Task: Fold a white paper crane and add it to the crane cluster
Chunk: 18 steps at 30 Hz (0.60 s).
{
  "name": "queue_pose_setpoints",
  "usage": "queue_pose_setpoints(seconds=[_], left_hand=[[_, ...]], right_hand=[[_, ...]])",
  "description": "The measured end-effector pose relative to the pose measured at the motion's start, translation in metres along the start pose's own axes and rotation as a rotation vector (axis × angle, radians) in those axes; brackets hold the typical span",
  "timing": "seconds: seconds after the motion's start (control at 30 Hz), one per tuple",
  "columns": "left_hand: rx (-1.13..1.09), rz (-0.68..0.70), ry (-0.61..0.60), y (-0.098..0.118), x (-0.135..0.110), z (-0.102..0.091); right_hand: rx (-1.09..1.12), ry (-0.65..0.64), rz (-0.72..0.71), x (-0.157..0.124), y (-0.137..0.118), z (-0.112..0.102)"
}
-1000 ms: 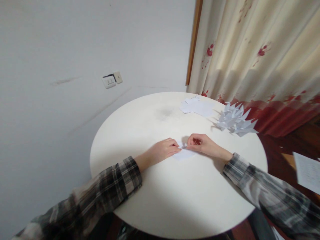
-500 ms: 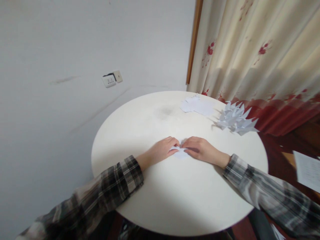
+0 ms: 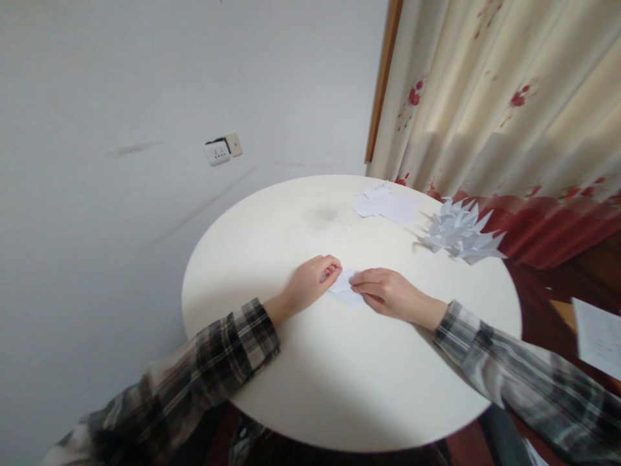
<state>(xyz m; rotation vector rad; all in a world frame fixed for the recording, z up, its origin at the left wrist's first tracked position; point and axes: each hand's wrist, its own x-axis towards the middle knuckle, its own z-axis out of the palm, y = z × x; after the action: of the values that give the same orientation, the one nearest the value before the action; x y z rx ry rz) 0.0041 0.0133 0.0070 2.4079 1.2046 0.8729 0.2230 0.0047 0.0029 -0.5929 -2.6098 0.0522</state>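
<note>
A small piece of white folded paper [image 3: 346, 293] lies on the round white table [image 3: 359, 375], between my two hands. My right hand [image 3: 388, 292] has its fingers closed on the paper's right side, thumb below and fingertips on top. Curled at the left edge is my left hand [image 3: 310, 282], thumb and forefinger pinched together at the paper's upper left corner. The fingers partly cover the paper, so its folds are hard to make out.
Flat white paper sheets [image 3: 385, 205] lie at the table's far side. Several pointed folded paper pieces [image 3: 460, 232] stand bunched at the right edge. A wall with a socket [image 3: 217, 153] is behind, a patterned curtain [image 3: 485, 116] at right. A printed sheet [image 3: 599, 336] lies beyond the table.
My left hand has shifted slightly up and left, its fingers curling in. More of the paper now shows. My right hand stays at the paper's right side. The view has shifted slightly.
</note>
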Motion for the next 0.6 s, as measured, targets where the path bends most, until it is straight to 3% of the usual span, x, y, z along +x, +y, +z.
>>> queue_pose_setpoints(seconds=[0.1,0.37,0.6], left_hand=[[-0.026,-0.114,-0.046,0.0011,-0.0005,-0.0043],[-0.146,-0.252,-0.184,0.0036,-0.0011,-0.0013],[0.022,-0.255,-0.186,0.0039,-0.0012,-0.0034]], right_hand=[[-0.016,-0.009,-0.012,-0.0005,0.0006,0.0006],[-0.063,-0.015,-0.016,-0.0016,0.0014,0.0014],[-0.059,-0.024,-0.012,-0.0012,0.0034,0.0024]])
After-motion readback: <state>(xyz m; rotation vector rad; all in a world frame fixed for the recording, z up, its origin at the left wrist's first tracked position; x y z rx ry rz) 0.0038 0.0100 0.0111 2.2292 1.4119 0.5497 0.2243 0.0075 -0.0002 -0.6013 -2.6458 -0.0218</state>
